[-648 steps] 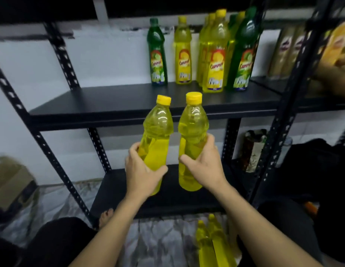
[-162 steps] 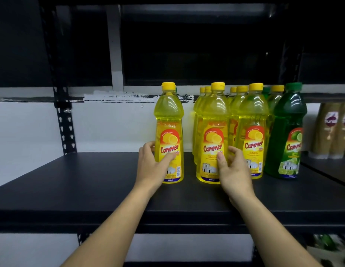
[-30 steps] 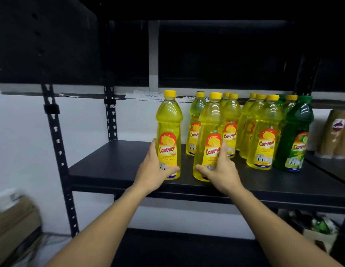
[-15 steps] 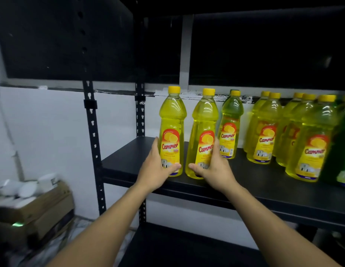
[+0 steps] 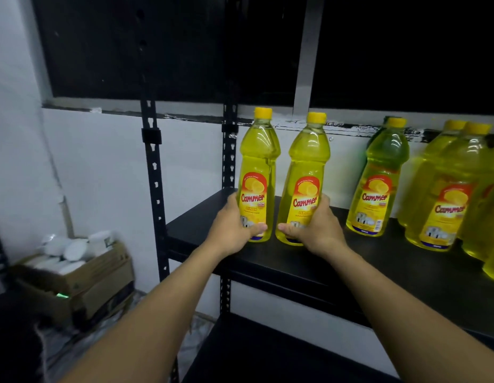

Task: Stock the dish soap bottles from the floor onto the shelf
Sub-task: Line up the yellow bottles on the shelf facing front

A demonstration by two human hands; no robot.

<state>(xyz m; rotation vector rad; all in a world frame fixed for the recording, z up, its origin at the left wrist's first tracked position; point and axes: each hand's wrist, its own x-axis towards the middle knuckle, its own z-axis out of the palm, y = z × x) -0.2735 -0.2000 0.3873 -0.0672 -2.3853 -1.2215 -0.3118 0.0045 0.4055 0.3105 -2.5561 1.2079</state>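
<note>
The left hand (image 5: 234, 230) holds the left bottle (image 5: 258, 172) low down, with the fingers wrapped round its back and the thumb pressed on the front of the label; the right hand (image 5: 316, 230) holds the right bottle (image 5: 306, 175) the same way, thumb in front, fingers curled behind; both bottles are yellow with yellow caps and stand just beside each other near the left end of the black shelf (image 5: 295, 269); the right one leans a little to the right; a third bottle (image 5: 378, 183) stands apart from them further right, and more yellow bottles (image 5: 444, 189) crowd the right edge; down on the floor to the left sits a cardboard box (image 5: 83, 286) with white round things (image 5: 72, 247) on top.
</note>
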